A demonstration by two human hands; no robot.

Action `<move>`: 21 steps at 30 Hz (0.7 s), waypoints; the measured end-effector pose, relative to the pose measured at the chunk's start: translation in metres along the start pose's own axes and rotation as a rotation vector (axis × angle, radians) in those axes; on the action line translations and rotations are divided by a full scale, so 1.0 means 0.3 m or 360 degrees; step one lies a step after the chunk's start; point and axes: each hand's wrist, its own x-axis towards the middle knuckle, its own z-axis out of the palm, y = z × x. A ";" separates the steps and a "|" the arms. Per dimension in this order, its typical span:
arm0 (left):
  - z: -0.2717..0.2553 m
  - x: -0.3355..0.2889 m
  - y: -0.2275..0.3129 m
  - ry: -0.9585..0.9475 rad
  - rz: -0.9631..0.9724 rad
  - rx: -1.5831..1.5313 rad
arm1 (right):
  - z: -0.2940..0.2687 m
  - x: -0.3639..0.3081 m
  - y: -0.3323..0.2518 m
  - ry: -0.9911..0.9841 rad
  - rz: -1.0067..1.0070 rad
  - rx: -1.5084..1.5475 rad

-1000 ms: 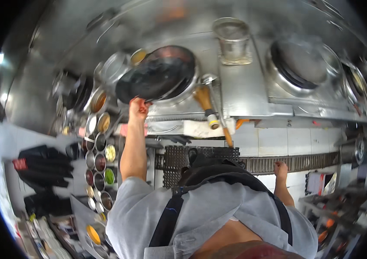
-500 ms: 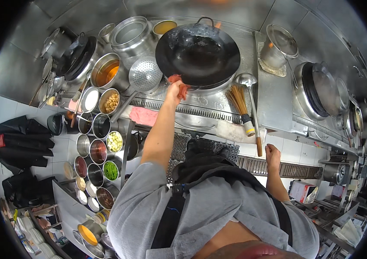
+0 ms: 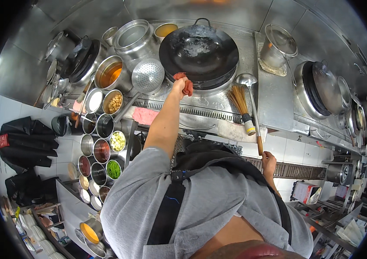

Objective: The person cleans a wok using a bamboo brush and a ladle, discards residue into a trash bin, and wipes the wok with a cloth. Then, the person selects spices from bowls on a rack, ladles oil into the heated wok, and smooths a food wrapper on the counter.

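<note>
My left hand (image 3: pixel 179 87) is closed around a folded red cloth (image 3: pixel 187 87), which it presses against the near rim of a large black wok (image 3: pixel 200 62). The wok rests on the burner; a pale, wet-looking patch shows inside it. To the right, a ladle (image 3: pixel 253 103) lies with its steel bowl on the stove and its wooden handle jutting past the front edge. My right hand (image 3: pixel 269 162) has its fingers curled at the handle's butt end. Beside the ladle lies a bamboo wok brush (image 3: pixel 240 103). A perforated strainer (image 3: pixel 148 76) sits left of the wok.
Left of the stove stand a pot of orange liquid (image 3: pixel 111 74) and several steel containers with ingredients, among them chopped greens (image 3: pixel 114 169). A pink cloth (image 3: pixel 144 115) and a pale cloth (image 3: pixel 235 131) lie along the front edge. Another wok station (image 3: pixel 311 93) is at the right.
My right hand has moved left to the ladle's handle end. The light patch inside the wok is more visible now, and the wok's tilt has changed slightly. My left hand keeps the cloth at the rim.
</note>
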 end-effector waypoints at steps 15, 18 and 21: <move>-0.082 -0.323 0.216 0.0234 0.0211 0.0248 | 0.116 -0.134 0.396 0.0283 0.0258 -0.0112; -0.164 -0.428 0.289 0.0404 0.0460 0.0692 | 0.118 -0.159 0.381 -0.0142 0.0600 -0.0054; -0.192 -0.493 0.389 0.0594 0.0836 0.1270 | 0.168 -0.156 0.443 -0.0043 0.0244 -0.0264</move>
